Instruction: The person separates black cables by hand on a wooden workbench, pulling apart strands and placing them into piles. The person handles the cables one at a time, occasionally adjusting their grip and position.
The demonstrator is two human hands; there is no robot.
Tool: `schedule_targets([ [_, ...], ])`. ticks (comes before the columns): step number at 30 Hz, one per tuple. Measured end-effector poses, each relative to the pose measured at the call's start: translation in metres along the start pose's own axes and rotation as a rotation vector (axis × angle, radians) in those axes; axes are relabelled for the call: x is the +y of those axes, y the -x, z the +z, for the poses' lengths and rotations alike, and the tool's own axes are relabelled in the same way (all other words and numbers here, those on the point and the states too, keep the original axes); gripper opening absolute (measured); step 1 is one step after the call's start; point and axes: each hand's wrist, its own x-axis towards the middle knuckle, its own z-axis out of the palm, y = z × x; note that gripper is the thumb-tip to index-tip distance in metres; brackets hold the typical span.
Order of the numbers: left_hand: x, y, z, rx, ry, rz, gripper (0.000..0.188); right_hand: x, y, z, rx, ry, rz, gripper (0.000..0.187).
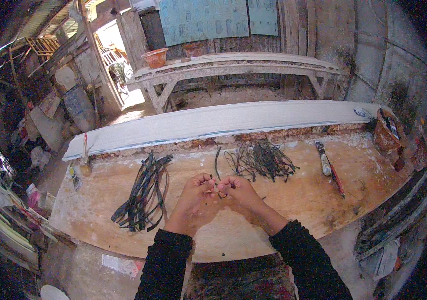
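My left hand [197,194] and my right hand [238,191] meet above the middle of the wooden tabletop [223,235]. Both are closed, fingertips pinching a thin black strip [217,162]. One end of it rises past the fingers, and a small dark loop hangs just below them. Left of my hands lies a bundle of flat black strips [142,195], bent and overlapping. Beyond my right hand is a tangled pile of thinner black strips [268,159], with several looped or knotted ends. How the held strip runs between my fingers is hidden.
At right lie a stained knife-like tool [323,159] and a red stick-like tool [337,181]. A clay-coloured container [388,131] stands at the right corner. A long white sheet [213,122] covers the far edge. A brush [85,160] lies left. Behind, a bench [243,66] holds an orange bowl [155,58].
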Motion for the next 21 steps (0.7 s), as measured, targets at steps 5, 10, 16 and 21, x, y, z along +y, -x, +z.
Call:
schedule_targets([
  [5,-0.008,-0.001,-0.003,0.097,-0.009,0.091,0.006,0.000,0.003,0.008,0.019,0.009,0.057,0.005],
  [10,-0.002,0.003,0.010,0.064,-0.109,0.139,0.015,0.019,0.001,0.007,-0.007,0.240,-0.165,0.008],
  [16,-0.015,0.008,0.016,-0.166,0.164,0.073,0.030,0.008,-0.004,0.009,0.201,0.359,-0.138,0.011],
  [21,-0.005,0.017,0.036,-0.182,0.402,-0.168,0.031,0.011,-0.006,0.002,0.279,0.173,-0.164,0.009],
])
